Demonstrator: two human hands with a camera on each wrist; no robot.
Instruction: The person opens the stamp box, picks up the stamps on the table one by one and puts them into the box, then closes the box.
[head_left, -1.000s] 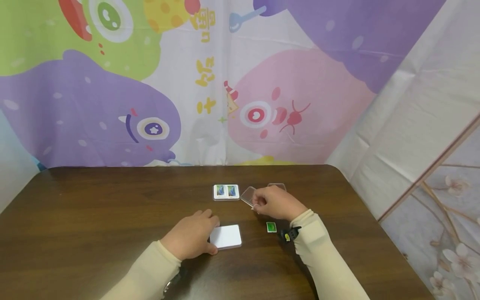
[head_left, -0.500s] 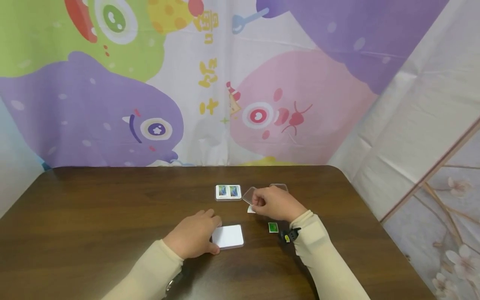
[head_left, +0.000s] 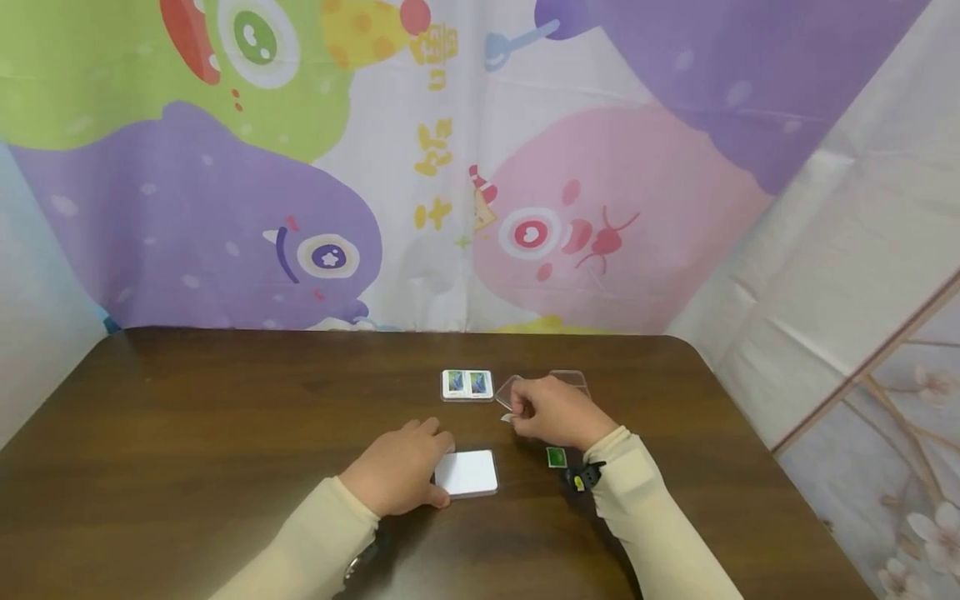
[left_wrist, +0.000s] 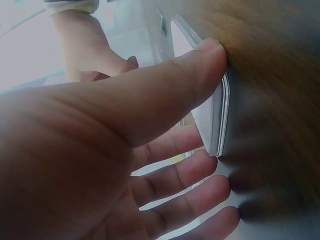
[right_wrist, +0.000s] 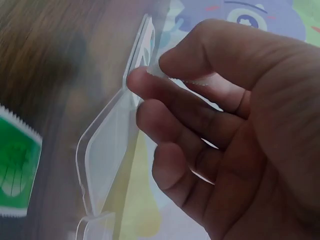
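My left hand (head_left: 397, 471) holds a flat clear case with a white top (head_left: 468, 473) at its left end. The thumb is on the near edge and the index finger on the far edge. To the right, my right hand (head_left: 562, 412) pinches a small pale stamp (head_left: 507, 417) between thumb and index finger, just above the table. In the right wrist view the stamp's toothed edge (right_wrist: 154, 70) shows, while its face is mostly hidden. A green stamp (head_left: 557, 457) lies on the table by the right wrist, its toothed border plain in the right wrist view.
Behind the hands lies a clear case with two picture stamps on white (head_left: 467, 397). Beside it are a tilted clear plastic cover (head_left: 507, 390) and another clear piece (head_left: 572, 377), partly behind the right hand. A printed cloth (head_left: 420, 283) hangs at the table's back edge.
The pinched stamp has turned between the right fingers, from broad and white to a thin sliver. The left hand keeps its hold on the case. The whole head view has shifted slightly.
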